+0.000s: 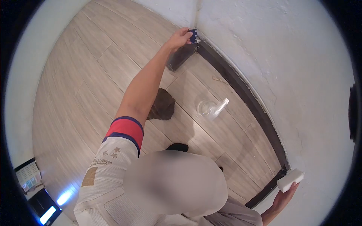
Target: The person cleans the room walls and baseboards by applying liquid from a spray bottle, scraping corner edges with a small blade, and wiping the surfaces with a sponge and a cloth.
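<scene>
The left hand (180, 37) is stretched far out to the corner of the room. Its fingers are pinched together on a small dark blue object (194, 36), which it holds against the white wall (286, 67), just above the dark baseboard (241, 88). What the object is, I cannot tell.

The right hand (283, 197) is low at the right side. Its fingers are closed around a white sponge block (290, 179), and the block is pressed to the wall near the lower end of the baseboard.

On the wooden floor (90, 75), between the two hands, a clear spray bottle (211, 108) lies on its side, its white nozzle pointing to the baseboard. It looks transparent; if liquid is inside, I cannot see. A dark crumpled cloth (163, 105) lies near the bottle, apart from it.
</scene>
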### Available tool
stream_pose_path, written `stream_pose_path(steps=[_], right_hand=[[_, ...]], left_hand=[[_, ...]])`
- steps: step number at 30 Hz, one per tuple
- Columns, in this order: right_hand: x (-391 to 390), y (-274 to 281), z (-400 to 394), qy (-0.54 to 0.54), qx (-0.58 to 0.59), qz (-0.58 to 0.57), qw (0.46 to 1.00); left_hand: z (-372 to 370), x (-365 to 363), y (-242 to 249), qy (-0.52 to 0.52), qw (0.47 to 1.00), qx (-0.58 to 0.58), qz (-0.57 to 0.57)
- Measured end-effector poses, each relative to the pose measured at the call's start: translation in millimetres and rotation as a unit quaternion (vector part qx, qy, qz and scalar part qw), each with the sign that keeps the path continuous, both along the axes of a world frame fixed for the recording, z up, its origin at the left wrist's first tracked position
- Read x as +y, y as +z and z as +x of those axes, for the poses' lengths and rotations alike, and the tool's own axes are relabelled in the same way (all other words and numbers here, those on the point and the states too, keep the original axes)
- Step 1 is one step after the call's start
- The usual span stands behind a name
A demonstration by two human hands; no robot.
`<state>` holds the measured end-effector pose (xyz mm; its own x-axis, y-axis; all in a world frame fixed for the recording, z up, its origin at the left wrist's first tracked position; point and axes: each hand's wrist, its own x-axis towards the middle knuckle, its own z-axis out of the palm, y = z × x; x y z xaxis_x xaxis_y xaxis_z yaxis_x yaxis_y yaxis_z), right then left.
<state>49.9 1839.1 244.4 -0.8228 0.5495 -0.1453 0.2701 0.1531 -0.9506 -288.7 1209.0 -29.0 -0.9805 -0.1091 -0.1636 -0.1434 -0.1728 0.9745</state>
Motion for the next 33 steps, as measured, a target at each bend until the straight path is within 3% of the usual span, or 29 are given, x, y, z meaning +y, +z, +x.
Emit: stream_pose_path(steps=[2, 11, 14, 18, 20, 23, 26, 33], right_hand=[[0, 0, 2, -0.01, -0.002, 0.001, 1.0], [-2, 3, 3, 0.008, -0.006, 0.008, 1.0], [1, 1, 2, 0.017, -0.005, 0.009, 1.0], [-3, 0, -1, 0.004, -0.009, 0.017, 1.0], [-1, 0, -1, 0.007, -0.009, 0.018, 1.0], [-1, 1, 0, 0.018, -0.01, 0.019, 1.0], [-1, 0, 0, 0.017, -0.011, 0.019, 1.0], [-1, 0, 1, 0.007, -0.008, 0.022, 1.0]], left_hand=[[-6, 2, 7, 0.008, 0.999, -0.035, 0.038], [-16, 3, -4, 0.017, 0.995, 0.003, -0.102], [-20, 2, -5, -0.026, 0.956, 0.047, -0.288], [-17, 11, 6, 0.013, 0.866, 0.15, -0.478], [-15, 17, 12, 0.048, 0.836, 0.205, -0.506], [-15, 27, 17, 0.033, 0.816, 0.187, -0.546], [-21, 24, 17, -0.045, 0.799, 0.157, -0.579], [-24, 41, 7, 0.02, 0.851, 0.143, -0.504]])
